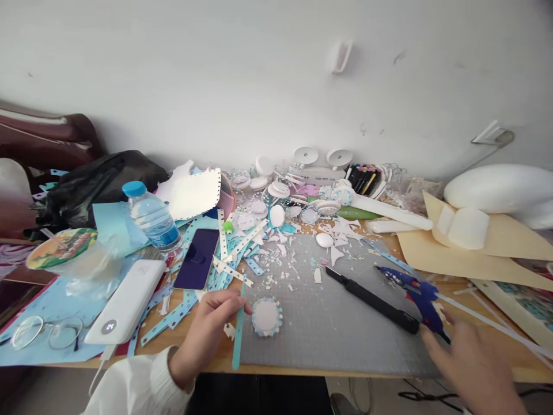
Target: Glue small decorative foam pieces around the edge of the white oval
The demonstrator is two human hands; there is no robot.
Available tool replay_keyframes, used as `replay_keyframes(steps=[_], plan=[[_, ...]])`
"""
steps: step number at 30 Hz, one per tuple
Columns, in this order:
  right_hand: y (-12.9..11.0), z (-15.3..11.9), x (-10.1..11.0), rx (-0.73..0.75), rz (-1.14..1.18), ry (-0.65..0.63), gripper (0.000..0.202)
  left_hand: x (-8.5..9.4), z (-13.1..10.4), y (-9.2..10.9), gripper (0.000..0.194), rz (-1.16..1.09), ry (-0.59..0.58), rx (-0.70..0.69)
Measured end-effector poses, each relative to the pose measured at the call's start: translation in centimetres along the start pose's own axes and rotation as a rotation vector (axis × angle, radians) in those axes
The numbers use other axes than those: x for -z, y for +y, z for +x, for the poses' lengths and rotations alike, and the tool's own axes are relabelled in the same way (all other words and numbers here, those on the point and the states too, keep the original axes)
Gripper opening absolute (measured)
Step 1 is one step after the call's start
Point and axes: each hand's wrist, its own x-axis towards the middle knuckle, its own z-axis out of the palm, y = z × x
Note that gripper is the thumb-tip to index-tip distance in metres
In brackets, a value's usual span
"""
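My left hand (216, 323) pinches a thin teal strip with a rounded end (237, 349), held nearly upright at the left edge of the grey cutting mat (328, 340). Just right of these fingers, a round white disc edged with small blue and white cut-outs (266, 316) lies on the mat. My right hand (473, 363), blurred, is at the mat's right side with thumb and fingers apart. It is around the handle end of a blue glue gun (421, 294). Beside its thumb is the end of a black craft knife (375, 302); whether they touch is unclear.
Punched blue and white paper strips (233, 253), a phone (197, 259), a white power bank (125, 302), a water bottle (153, 219) and glasses (47, 333) crowd the left. White discs (279, 189) pile up behind the mat. Tan paper sheets (449, 262) lie at right.
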Motion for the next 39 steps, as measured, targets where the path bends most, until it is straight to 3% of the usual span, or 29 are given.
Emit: replay_keyframes(steps=[2, 5, 8, 11, 13, 16, 19, 22, 24, 27, 29, 33, 39], plan=[[-1.4, -1.8, 2.1, 0.183, -0.121, -0.043, 0.030, -0.6, -0.2, 0.2, 0.030, -0.026, 0.005, 0.016], [-5.8, -3.3, 5.0, 0.566, 0.182, -0.015, 0.025, -1.8, -0.2, 0.6, 0.031, -0.058, -0.038, 0.026], [-12.4, -3.1, 6.3, 0.803, 0.411, 0.010, 0.024, -3.4, -0.2, 1.2, 0.030, -0.076, -0.109, 0.029], [-18.5, -1.7, 5.9, 1.022, 0.508, 0.107, 0.023, -4.9, -0.4, 1.5, 0.030, -0.077, -0.146, 0.029], [-21.2, -0.6, 5.1, 1.138, 0.608, 0.167, 0.023, -5.5, -0.4, 1.6, 0.034, -0.079, -0.130, 0.016], [-23.2, 1.1, 3.7, 1.249, 0.714, 0.228, 0.024, -5.7, 0.1, 1.9, 0.041, -0.065, -0.090, -0.038], [-23.6, 2.6, 2.1, 1.306, 0.758, 0.329, 0.023, -5.2, 0.9, 2.5, 0.047, 0.023, -0.102, -0.079], [-23.4, 3.8, -0.3, 1.185, 0.924, 0.265, 0.023, -4.0, 1.1, 2.7, 0.045, 0.274, -0.170, -0.181], [-23.2, 4.3, -2.2, 0.930, 1.084, 0.184, 0.025, -3.2, 0.8, 2.1, 0.027, 0.500, -0.170, -0.363], [-23.0, 4.6, -4.2, 0.496, 1.296, 0.029, 0.017, -2.1, 0.5, 0.1, 0.073, 0.828, -0.205, -0.466], [-23.0, 4.5, -4.8, 0.323, 1.418, -0.124, 0.008, -1.7, 0.8, -1.0, 0.083, 0.957, -0.231, -0.471], [-23.0, 4.2, -4.4, 0.165, 1.562, -0.322, 0.005, -1.6, 3.3, -1.2, 0.058, 1.019, -0.339, -0.513], [-22.9, 4.2, -4.0, 0.076, 1.596, -0.389, 0.007, -1.9, 6.9, -0.7, 0.064, 0.920, -0.533, -0.661]])
